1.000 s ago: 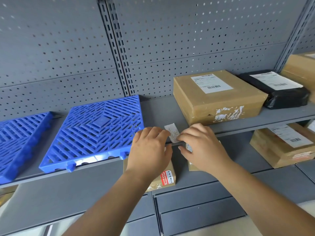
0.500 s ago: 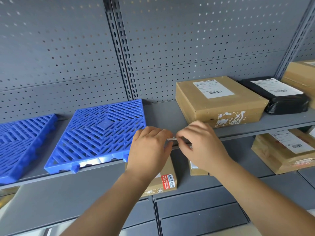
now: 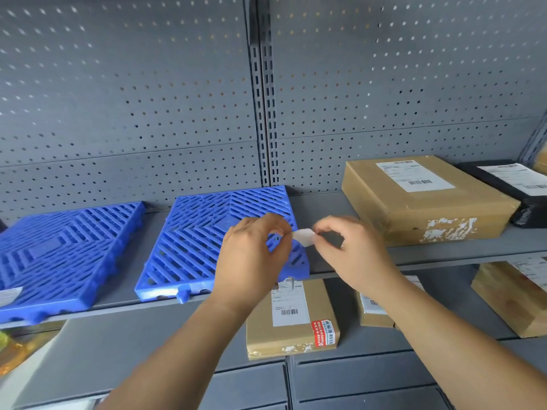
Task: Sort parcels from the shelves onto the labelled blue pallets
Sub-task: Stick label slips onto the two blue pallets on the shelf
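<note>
1. Lifted since a second ago off the shelf edge (image 3: 429, 260): white label slip (image 3: 305, 236), now over the blue pallet (image 3: 201, 232), at its right edge.
2. Pinched at either end by left hand (image 3: 251, 261) and right hand (image 3: 352, 255), fingertips curled.
3. Right of the pallet: brown parcel (image 3: 423, 202), untouched.

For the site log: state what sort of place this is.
Most likely a parcel sorting or storage room: grey metal shelving with a perforated back panel, a cardboard parcel with a barcode label on it, and blue plastic pallets lying beside it.
</note>
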Action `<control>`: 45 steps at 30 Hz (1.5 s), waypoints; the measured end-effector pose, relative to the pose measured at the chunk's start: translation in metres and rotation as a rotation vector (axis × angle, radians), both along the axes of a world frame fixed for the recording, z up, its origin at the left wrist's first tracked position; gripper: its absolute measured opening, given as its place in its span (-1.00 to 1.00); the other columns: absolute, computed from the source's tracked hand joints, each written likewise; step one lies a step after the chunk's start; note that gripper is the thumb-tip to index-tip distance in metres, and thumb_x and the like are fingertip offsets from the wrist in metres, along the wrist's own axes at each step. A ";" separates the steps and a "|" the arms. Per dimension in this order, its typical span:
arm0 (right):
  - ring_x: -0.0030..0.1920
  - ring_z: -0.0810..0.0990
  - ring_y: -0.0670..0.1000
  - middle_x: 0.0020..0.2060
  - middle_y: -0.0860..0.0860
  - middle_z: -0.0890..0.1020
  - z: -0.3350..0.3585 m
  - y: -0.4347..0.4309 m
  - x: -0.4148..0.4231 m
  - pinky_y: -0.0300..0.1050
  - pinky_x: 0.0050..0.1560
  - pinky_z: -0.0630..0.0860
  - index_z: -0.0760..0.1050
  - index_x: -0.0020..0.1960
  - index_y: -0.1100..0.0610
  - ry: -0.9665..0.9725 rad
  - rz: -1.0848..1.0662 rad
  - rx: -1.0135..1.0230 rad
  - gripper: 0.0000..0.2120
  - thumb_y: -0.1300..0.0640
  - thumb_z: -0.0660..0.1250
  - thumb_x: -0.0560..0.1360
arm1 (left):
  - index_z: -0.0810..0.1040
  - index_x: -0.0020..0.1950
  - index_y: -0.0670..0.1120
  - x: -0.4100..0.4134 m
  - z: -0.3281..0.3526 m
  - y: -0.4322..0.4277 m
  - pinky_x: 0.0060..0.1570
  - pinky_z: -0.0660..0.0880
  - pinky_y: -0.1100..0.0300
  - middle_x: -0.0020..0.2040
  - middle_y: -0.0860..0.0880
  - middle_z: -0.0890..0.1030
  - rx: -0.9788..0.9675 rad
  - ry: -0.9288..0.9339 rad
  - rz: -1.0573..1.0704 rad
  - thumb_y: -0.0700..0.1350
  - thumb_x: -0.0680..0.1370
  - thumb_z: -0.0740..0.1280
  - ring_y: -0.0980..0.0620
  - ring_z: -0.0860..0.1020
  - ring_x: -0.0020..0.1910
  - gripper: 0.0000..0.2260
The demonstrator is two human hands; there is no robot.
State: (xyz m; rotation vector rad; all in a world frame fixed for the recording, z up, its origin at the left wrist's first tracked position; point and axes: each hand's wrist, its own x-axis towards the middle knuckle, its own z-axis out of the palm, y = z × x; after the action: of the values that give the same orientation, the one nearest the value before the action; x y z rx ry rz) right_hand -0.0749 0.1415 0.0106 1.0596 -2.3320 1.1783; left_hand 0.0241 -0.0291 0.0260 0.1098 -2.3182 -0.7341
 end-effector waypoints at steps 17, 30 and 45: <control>-0.16 0.53 0.09 -0.26 -0.08 0.65 0.008 -0.105 0.032 0.01 -0.10 0.49 0.66 -0.11 0.10 0.245 0.076 0.165 -0.95 0.23 0.47 0.48 | 0.72 -0.02 0.01 0.041 -0.005 -0.114 -0.02 0.54 -0.07 -0.18 0.09 0.70 -0.188 -0.070 0.032 -0.18 0.50 0.52 -0.06 0.63 -0.14 -0.89; -0.14 0.55 0.11 -0.23 -0.07 0.67 -0.017 -0.108 0.051 0.07 -0.06 0.52 0.72 -0.13 0.11 0.160 0.111 0.171 -0.94 0.25 0.51 0.45 | 0.69 -0.09 0.02 0.059 -0.033 -0.134 -0.08 0.53 0.01 -0.25 0.12 0.65 -0.287 -0.160 0.007 -0.18 0.44 0.45 -0.02 0.61 -0.17 -0.88; -0.11 0.58 0.10 -0.14 -0.10 0.70 -0.035 -0.086 0.056 0.09 -0.04 0.50 0.71 -0.13 0.07 0.300 0.109 0.163 -0.94 0.20 0.49 0.44 | 0.71 -0.12 0.06 0.069 -0.045 -0.132 -0.05 0.54 -0.02 -0.11 0.20 0.71 -0.184 -0.130 -0.018 -0.10 0.47 0.55 0.05 0.63 -0.08 -0.93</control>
State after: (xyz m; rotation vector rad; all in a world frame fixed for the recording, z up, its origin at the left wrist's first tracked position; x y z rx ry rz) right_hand -0.0190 0.0555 -0.0243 1.3329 -2.1842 0.8072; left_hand 0.0934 -0.1615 -0.0191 0.0549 -2.5012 -0.5329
